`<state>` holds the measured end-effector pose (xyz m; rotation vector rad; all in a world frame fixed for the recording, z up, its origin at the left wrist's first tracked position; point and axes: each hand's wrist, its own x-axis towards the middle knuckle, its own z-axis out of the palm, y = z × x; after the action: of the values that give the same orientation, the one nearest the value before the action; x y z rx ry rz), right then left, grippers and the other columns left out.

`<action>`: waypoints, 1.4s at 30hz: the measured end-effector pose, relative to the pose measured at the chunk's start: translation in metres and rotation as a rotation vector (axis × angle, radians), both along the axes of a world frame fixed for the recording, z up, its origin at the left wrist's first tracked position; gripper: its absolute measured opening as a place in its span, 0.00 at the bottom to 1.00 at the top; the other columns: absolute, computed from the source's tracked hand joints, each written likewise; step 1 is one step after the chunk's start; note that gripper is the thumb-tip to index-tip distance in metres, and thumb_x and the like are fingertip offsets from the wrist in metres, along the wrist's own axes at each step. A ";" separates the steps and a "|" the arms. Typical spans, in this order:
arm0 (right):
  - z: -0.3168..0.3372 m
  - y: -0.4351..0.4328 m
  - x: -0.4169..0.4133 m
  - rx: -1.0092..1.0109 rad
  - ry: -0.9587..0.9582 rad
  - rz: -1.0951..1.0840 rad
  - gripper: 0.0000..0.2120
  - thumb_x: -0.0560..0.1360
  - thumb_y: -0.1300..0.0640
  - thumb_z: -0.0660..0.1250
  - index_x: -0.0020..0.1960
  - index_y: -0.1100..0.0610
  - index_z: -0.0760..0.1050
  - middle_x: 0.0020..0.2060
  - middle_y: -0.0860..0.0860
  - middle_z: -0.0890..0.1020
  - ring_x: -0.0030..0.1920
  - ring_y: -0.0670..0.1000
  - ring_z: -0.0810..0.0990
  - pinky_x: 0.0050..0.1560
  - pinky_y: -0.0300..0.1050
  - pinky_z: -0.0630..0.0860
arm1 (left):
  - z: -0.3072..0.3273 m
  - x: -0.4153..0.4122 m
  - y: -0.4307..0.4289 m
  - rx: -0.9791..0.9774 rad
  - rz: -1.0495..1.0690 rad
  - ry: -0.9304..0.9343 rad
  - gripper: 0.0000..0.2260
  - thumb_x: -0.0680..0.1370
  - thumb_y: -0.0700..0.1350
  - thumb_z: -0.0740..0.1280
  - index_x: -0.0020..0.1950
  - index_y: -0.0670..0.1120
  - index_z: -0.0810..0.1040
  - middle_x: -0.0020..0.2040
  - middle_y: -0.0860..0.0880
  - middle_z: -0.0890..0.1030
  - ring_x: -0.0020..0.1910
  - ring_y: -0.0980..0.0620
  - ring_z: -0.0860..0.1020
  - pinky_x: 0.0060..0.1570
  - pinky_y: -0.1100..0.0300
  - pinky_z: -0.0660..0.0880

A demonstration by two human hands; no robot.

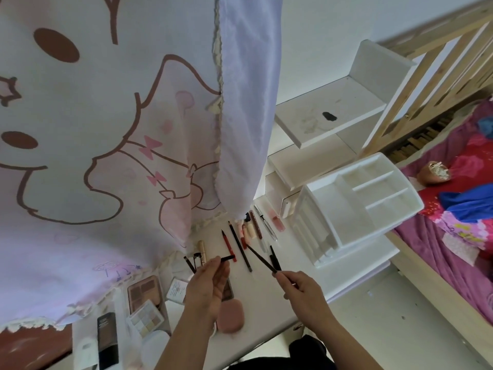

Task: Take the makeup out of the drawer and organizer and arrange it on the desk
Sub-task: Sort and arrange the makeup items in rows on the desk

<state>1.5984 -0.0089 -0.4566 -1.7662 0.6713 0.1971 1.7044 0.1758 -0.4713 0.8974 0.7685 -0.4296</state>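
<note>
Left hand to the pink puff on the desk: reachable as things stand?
Probably yes: the pink puff lies bare close beside the left hand, nothing between them. But that hand pinches a black cap, so gripping needs that set down.

Bright, soft, even daylight leaves only faint shadows on the white desk [266, 295], while wide-angle distortion bends and blurs the far right bed rail [440, 28].
</note>
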 end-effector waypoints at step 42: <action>-0.133 -0.087 0.026 -0.228 0.347 0.058 0.16 0.76 0.52 0.69 0.63 0.52 0.78 0.43 0.45 0.80 0.52 0.49 0.80 0.52 0.36 0.68 | -0.092 -0.038 -0.148 0.548 -0.439 0.051 0.05 0.76 0.38 0.71 0.51 0.42 0.81 0.39 0.44 0.85 0.37 0.48 0.82 0.51 0.49 0.82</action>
<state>1.6239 -0.0958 -0.5893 -1.9928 0.9203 0.4913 1.6659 0.0282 -0.5638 1.5879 0.7472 -0.6421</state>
